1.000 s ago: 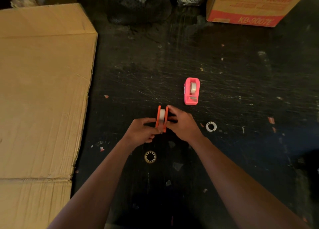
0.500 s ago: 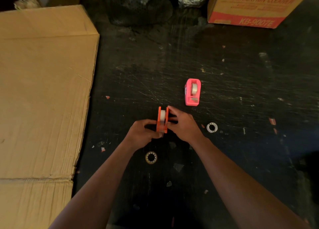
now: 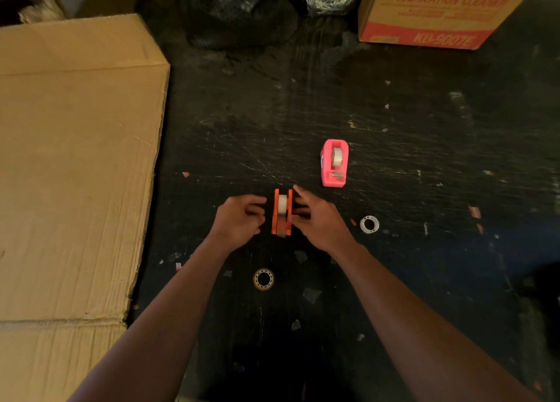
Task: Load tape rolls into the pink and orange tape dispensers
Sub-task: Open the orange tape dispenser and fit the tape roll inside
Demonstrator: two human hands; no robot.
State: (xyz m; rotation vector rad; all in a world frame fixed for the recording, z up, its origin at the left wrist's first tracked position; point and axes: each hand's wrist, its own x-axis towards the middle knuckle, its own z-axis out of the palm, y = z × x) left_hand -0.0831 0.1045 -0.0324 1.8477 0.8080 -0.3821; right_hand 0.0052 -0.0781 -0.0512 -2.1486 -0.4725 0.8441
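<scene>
The orange tape dispenser [image 3: 276, 217] stands upright on the dark floor with a whitish tape roll [image 3: 282, 201] seated between its walls. My right hand [image 3: 322, 221] presses its fingertips against the dispenser's right wall. My left hand [image 3: 239, 220] sits just left of the dispenser with its fingers curled, a narrow dark gap between them and the left wall. The pink tape dispenser [image 3: 327, 174] stands further away to the right, untouched, with a tape roll [image 3: 336, 156] inside it.
A white empty tape core [image 3: 369, 224] lies right of my right hand. A clear tape ring [image 3: 263, 279] lies between my forearms. Flattened cardboard [image 3: 75, 174] covers the left side. A printed carton [image 3: 436, 11] stands at the far right, with dark plastic bags [image 3: 242, 11] at the back.
My left hand has drawn slightly left, off the orange dispenser's wall. The right hand stays against the dispenser, which has not moved.
</scene>
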